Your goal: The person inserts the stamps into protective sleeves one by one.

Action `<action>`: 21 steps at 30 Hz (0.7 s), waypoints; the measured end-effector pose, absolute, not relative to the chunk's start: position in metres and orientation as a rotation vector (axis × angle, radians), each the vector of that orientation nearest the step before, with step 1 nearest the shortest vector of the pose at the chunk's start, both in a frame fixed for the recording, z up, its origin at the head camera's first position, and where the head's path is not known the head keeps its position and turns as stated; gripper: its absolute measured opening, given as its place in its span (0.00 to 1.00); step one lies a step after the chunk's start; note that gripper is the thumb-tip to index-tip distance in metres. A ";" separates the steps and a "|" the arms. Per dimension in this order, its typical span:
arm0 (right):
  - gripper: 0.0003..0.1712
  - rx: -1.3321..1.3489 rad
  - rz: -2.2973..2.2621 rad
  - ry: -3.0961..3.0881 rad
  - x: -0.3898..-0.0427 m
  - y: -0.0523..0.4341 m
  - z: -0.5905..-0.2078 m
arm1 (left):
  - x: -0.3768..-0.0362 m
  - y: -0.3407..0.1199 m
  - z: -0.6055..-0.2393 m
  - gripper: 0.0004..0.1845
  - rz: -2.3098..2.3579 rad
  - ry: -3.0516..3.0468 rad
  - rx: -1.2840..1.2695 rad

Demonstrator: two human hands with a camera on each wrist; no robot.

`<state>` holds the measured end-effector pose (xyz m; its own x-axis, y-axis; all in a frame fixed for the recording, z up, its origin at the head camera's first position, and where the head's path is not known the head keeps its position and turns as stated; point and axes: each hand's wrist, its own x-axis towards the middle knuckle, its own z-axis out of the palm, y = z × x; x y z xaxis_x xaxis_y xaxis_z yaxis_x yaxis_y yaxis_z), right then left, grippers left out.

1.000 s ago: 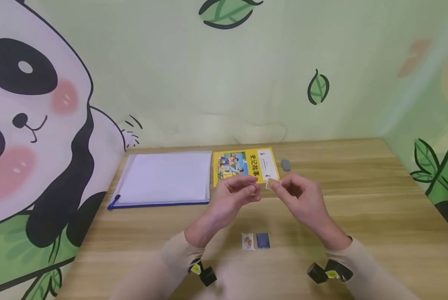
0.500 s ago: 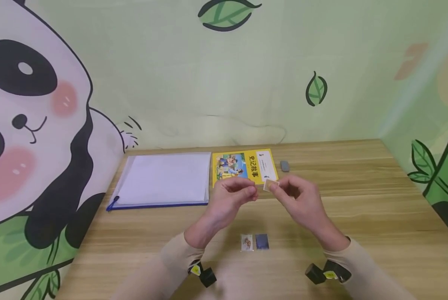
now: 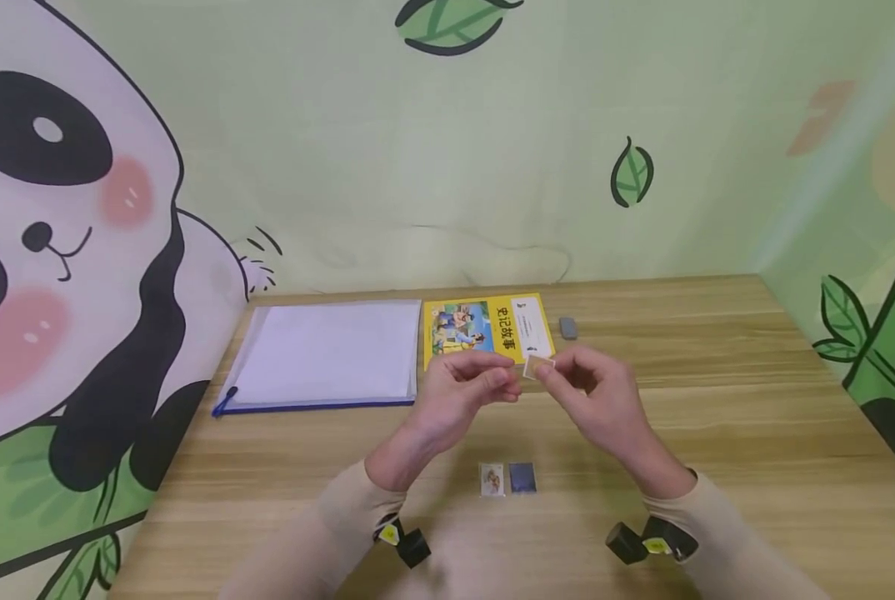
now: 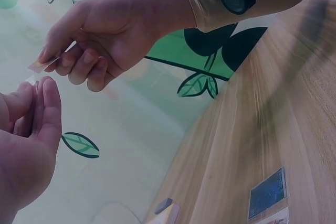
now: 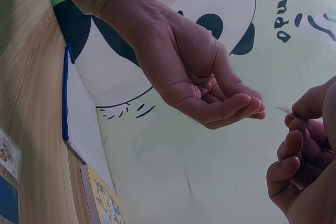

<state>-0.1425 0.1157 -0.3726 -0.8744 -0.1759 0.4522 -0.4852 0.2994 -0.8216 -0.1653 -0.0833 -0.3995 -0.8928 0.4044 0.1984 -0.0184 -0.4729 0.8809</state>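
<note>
Right hand (image 4: 105, 38) — card (image 4: 41, 66) pinched, left hand (image 4: 31, 148) near

Left hand (image 3: 457, 402), right hand (image 3: 603, 402) — both aloft

Head view looks forward-down; closer, sideways wrist views share both hands (image 4: 113, 32).

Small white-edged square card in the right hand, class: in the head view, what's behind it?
Behind the card, the yellow illustrated book and brown wooden tabletop show; the parts covered by card and right hand cannot be seen.
</note>
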 end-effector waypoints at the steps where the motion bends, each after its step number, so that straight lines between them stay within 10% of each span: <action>1: 0.05 0.603 1.603 -2.289 -0.142 0.116 -0.373 | -0.165 -0.083 -0.400 0.06 2.431 1.446 0.572; 21: 0.08 0.618 1.565 -2.212 -0.137 0.108 -0.373 | -0.162 -0.081 -0.398 0.05 2.397 1.553 0.561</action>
<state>-0.1365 0.1079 -0.3731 -0.8396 -0.1428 0.5242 -0.5418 0.2907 -0.7887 -0.1619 -0.0808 -0.3985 -0.9001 0.3913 0.1915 0.0150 -0.4116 0.9113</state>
